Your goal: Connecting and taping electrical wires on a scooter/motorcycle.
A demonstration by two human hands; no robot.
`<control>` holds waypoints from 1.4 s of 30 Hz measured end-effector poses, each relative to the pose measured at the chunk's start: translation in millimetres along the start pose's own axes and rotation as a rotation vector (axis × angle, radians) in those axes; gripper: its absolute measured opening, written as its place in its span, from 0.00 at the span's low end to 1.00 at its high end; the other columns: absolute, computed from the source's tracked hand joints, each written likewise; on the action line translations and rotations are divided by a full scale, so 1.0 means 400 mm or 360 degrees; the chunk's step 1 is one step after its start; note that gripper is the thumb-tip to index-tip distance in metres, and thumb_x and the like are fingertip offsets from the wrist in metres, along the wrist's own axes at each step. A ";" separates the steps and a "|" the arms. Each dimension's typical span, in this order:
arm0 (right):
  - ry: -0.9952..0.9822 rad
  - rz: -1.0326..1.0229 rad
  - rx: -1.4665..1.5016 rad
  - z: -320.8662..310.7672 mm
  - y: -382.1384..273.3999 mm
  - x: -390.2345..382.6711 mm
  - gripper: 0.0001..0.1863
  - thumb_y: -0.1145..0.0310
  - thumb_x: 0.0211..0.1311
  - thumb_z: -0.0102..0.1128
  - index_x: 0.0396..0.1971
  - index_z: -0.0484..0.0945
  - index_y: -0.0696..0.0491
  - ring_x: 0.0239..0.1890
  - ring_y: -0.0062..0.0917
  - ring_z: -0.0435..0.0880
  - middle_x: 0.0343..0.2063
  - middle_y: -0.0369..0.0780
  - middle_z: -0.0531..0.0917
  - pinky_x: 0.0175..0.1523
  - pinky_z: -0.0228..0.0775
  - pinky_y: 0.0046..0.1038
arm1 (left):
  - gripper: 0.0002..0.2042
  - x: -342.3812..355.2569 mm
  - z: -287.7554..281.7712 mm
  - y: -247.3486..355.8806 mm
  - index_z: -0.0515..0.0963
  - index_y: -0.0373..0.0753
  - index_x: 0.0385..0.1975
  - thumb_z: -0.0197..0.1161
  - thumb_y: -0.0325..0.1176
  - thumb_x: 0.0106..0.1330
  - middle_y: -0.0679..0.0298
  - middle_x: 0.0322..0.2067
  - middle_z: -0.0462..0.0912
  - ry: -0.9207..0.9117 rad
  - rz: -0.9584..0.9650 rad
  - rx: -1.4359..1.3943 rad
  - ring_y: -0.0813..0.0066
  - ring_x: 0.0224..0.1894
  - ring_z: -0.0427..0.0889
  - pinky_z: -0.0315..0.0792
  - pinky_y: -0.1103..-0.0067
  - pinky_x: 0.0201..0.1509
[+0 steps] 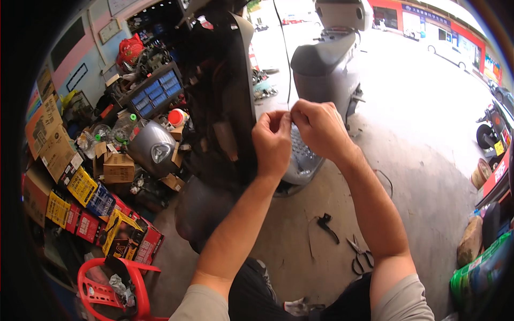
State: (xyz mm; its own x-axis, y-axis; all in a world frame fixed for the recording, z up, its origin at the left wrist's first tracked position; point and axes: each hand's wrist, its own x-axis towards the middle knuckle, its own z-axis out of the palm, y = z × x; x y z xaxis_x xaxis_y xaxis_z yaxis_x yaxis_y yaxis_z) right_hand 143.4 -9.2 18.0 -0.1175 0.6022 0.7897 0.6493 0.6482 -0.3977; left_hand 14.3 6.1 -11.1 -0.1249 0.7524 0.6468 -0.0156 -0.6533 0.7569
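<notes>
A thin black cable point(289, 64) hangs down from above to my fingertips. My left hand point(272, 143) and my right hand point(321, 128) meet there, thumbs and fingers pinched together around its lower end. The fingers partly hide what they grip. Behind my hands stands a grey scooter point(325, 67), its ridged footboard point(304, 160) just below them and its dark front part to their left. On the concrete floor lie a black lever point(327, 229) with a thin wire beside it and black-handled scissors point(360, 257) with the blades apart.
Stacked cardboard boxes point(80, 184), a grey scooter panel point(152, 147) and a blue drawer cabinet point(156, 91) crowd the left side. A red plastic chair point(91, 283) stands at lower left. At the right edge are a green package point(479, 267) and a parked motorbike point(495, 128).
</notes>
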 end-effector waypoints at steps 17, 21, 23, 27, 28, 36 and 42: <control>-0.0130 0.0229 0.0033 -0.007 0.008 -0.007 0.09 0.71 0.62 0.56 0.36 0.81 0.60 0.32 0.43 0.84 0.27 0.50 0.84 0.39 0.74 0.35 | 0.06 -0.003 -0.008 -0.004 0.77 0.31 0.39 0.55 0.26 0.72 0.68 0.30 0.78 -0.0101 -0.0172 -0.0101 0.85 0.31 0.73 0.69 0.85 0.36; -0.0144 0.0266 0.0077 -0.012 0.012 -0.006 0.09 0.72 0.61 0.56 0.35 0.80 0.61 0.33 0.42 0.84 0.28 0.51 0.84 0.39 0.74 0.34 | 0.07 -0.006 -0.010 -0.002 0.77 0.32 0.40 0.52 0.27 0.73 0.73 0.25 0.70 -0.0202 -0.0321 -0.0291 0.89 0.26 0.64 0.62 0.88 0.30; -0.0181 0.0323 0.0165 -0.011 0.008 -0.004 0.09 0.72 0.62 0.56 0.36 0.80 0.61 0.31 0.41 0.84 0.28 0.50 0.83 0.39 0.73 0.34 | 0.06 -0.003 -0.012 -0.004 0.75 0.36 0.41 0.51 0.29 0.75 0.75 0.22 0.69 -0.0203 -0.0274 -0.0238 0.92 0.20 0.60 0.54 0.90 0.17; -0.0189 0.0321 0.0154 -0.011 0.006 -0.005 0.09 0.72 0.62 0.55 0.36 0.80 0.61 0.31 0.40 0.84 0.27 0.50 0.83 0.39 0.73 0.34 | 0.06 -0.006 -0.013 -0.011 0.76 0.32 0.39 0.57 0.28 0.71 0.68 0.31 0.79 -0.0147 -0.0279 -0.0249 0.84 0.33 0.75 0.71 0.85 0.38; -0.0193 0.0315 0.0154 -0.011 0.005 -0.005 0.09 0.72 0.63 0.55 0.36 0.80 0.61 0.31 0.40 0.84 0.27 0.50 0.83 0.38 0.73 0.34 | 0.06 -0.005 -0.012 -0.007 0.76 0.32 0.39 0.57 0.28 0.71 0.68 0.31 0.79 -0.0147 -0.0272 -0.0248 0.84 0.33 0.75 0.71 0.85 0.38; -0.0227 0.0268 0.0153 -0.003 0.001 -0.006 0.10 0.71 0.63 0.54 0.36 0.80 0.61 0.31 0.41 0.84 0.27 0.50 0.83 0.38 0.73 0.34 | 0.06 0.004 -0.008 -0.021 0.76 0.34 0.36 0.63 0.30 0.69 0.70 0.30 0.78 -0.0054 -0.0058 -0.0057 0.87 0.30 0.73 0.68 0.87 0.32; -0.0258 0.0323 0.0195 -0.003 -0.008 -0.007 0.10 0.71 0.64 0.54 0.37 0.80 0.62 0.32 0.39 0.84 0.28 0.50 0.84 0.40 0.74 0.34 | 0.04 0.000 -0.010 -0.006 0.75 0.34 0.33 0.61 0.27 0.70 0.68 0.28 0.78 -0.0003 0.0095 0.0235 0.84 0.31 0.73 0.69 0.83 0.36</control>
State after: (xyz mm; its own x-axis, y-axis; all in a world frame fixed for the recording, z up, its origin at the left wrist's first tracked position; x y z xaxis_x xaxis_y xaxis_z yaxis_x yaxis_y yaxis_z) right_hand 142.6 -13.4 17.5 -0.1194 0.7858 0.6069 0.5773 0.5523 -0.6015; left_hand 10.4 7.2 -13.2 -0.1194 0.7129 0.6910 0.1376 -0.6774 0.7226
